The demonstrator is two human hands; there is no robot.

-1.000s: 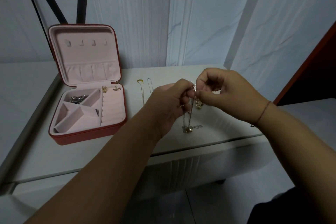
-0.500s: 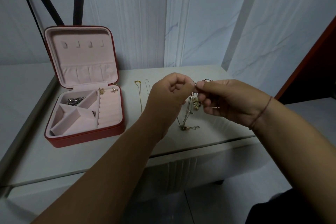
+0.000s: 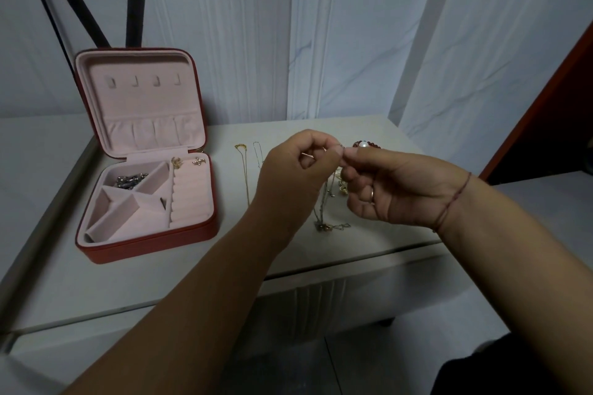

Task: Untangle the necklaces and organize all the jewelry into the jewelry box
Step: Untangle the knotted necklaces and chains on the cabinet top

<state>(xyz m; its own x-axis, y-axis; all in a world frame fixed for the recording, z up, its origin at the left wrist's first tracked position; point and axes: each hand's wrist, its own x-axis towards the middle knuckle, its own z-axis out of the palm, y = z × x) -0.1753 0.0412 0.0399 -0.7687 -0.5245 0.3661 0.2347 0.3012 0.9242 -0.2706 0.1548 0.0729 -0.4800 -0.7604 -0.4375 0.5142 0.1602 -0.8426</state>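
- Your left grip [image 3: 295, 170]: raised over the counter [image 3: 160, 272], fingers curled, thumb and forefinger pinching the top of the tangle [image 3: 323, 226].
- Your right grip [image 3: 394, 186]: pinching the same tangle, fingertips touching the left ones, other fingers curled in. There is a ring [image 3: 371, 194] on one finger and a red thread [image 3: 455, 199] round the wrist.
- Tangle: thin chains hang from the pinch. The lower end, with small pendants, lies on the counter between your wrists.
- Box [image 3: 147, 250]: red, pink lining, open on the counter left of your left grip, well apart from the tangle.
- In the box: silver pieces [image 3: 130, 181] in the rear left compartment, two earrings [image 3: 176, 163] at the back of the ring rolls.
- Gold chain [image 3: 245, 176] and silver chain [image 3: 257, 154]: laid straight on the counter between box and left grip, side by side, not touching.
- Bracelet [image 3: 364, 144]: dark red beads with one white pearl, just beyond your right grip, partly hidden.
- Box lid stands upright at the back, with four hooks above a pocket row.
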